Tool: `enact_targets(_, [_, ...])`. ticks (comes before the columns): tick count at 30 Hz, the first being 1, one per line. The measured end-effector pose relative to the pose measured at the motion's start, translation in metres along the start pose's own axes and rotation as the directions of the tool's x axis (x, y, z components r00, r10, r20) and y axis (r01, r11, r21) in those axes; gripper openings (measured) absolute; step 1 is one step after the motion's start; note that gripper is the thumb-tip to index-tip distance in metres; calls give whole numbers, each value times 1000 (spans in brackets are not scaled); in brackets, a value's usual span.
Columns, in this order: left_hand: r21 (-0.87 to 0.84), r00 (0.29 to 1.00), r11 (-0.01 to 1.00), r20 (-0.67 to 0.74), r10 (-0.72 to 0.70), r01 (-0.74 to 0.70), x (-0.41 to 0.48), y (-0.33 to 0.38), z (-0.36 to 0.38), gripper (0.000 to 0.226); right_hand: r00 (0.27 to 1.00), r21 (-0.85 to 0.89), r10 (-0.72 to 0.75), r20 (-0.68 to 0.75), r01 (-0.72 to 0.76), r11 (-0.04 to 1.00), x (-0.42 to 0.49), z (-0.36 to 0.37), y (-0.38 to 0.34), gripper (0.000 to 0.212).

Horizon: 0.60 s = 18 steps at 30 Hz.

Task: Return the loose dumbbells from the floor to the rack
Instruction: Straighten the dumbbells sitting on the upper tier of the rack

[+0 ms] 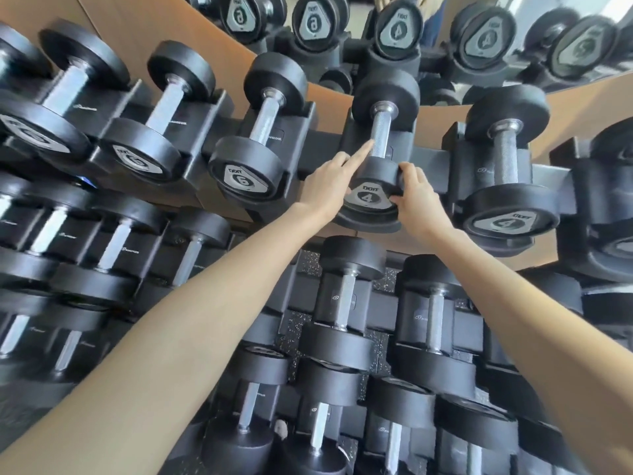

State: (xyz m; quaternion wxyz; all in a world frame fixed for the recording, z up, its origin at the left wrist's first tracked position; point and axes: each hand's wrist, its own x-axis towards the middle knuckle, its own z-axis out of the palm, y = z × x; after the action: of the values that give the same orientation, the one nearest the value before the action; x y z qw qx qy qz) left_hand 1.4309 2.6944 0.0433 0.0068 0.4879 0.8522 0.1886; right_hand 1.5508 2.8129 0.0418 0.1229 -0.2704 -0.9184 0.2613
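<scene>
The 4 kg dumbbell (376,159) lies in its cradle (423,156) on the top tier of the rack (325,138), its far head up against the back and its near head, the one with the "4" plate, overhanging the front lip toward us. We judge that we are at the seating step: the weight is already borne by the rack and what remains is to square it up.

Our right hand (416,197) is wrapped around the right edge of the near head, fingers curled over its rim and thumb against the face plate, so it is clamped on the dumbbell. Our left hand (329,186) cups the left edge of the same head with its palm while the index finger stretches out along the knurled handle; that grip is loose, more a steadying touch than a hold.

To finish well, we should push the head straight back until both heads sit in the saddle, keeping the handle in line with the cradle's channel. The outstretched finger beside the handle is the thing to mind: we would draw it clear before letting the weight settle.

The 6 kg dumbbell (255,132) sits just to the left and another 4 kg dumbbell (507,173) to the right, both already seated. Lower tiers are full, and a mirror (445,36) behind repeats the row.
</scene>
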Motion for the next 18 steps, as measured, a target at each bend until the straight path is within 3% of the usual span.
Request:
enact_targets(4, [110,999,993,-6,39,-38,-10,-12,5,90,1000,-61,2,-8,-3,998,-1,1,-4,50])
enact_targets(9, [250,981,959,-99,167,-137,-39,-78,-15,69,999,-175,32,12,-29,984,4,0,-11,52])
enact_targets(13, [166,989,979,-73,131,-118,-47,-113,-40,63,994,-145,101,-41,-106,984,7,-4,-21,48])
enact_targets(18, [-48,980,985,104,171,-167,-14,-66,-31,82,991,-170,137,-5,-136,976,9,-10,-27,45])
